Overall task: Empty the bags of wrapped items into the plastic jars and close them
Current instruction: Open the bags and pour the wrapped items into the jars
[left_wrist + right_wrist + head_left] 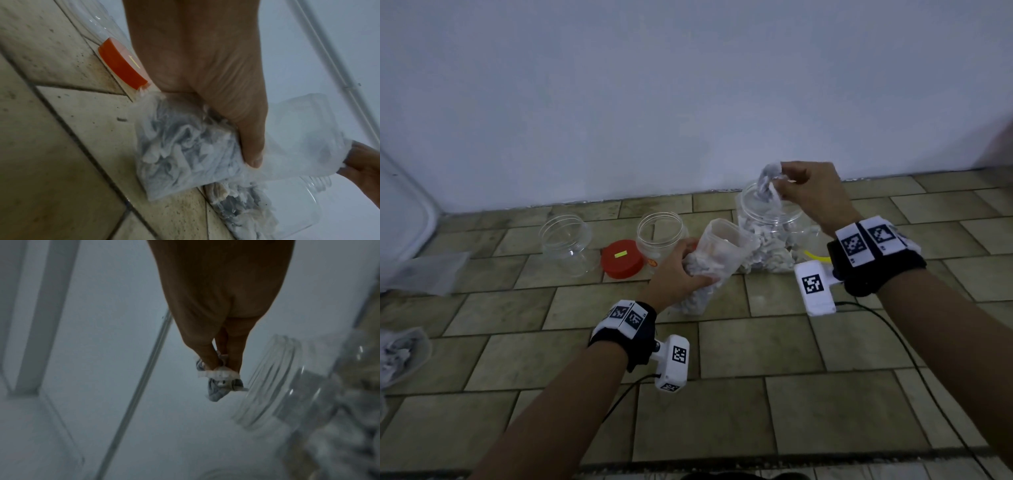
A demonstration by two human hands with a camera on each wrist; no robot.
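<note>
My left hand (pixel 681 270) grips a clear plastic bag (pixel 714 265) of white wrapped items, its open mouth tilted up to the right; the left wrist view shows my thumb (pixel 251 146) pressed into the bag (pixel 185 146). My right hand (pixel 804 192) pinches a few wrapped items (pixel 768 185) just above the mouth of a large clear jar (pixel 767 236) that is partly filled with them. In the right wrist view the pinched wrapped items (pixel 220 379) hang beside the jar's threaded rim (pixel 273 379).
Two empty clear jars (pixel 566 241) (pixel 661 236) stand on the tiled floor near the wall, with a red lid (pixel 621 258) between them. A yellow lid edge (pixel 816 257) lies behind my right wrist. Other bags (pixel 431 270) (pixel 400 356) lie at the left. A cable (pixel 914 363) trails right.
</note>
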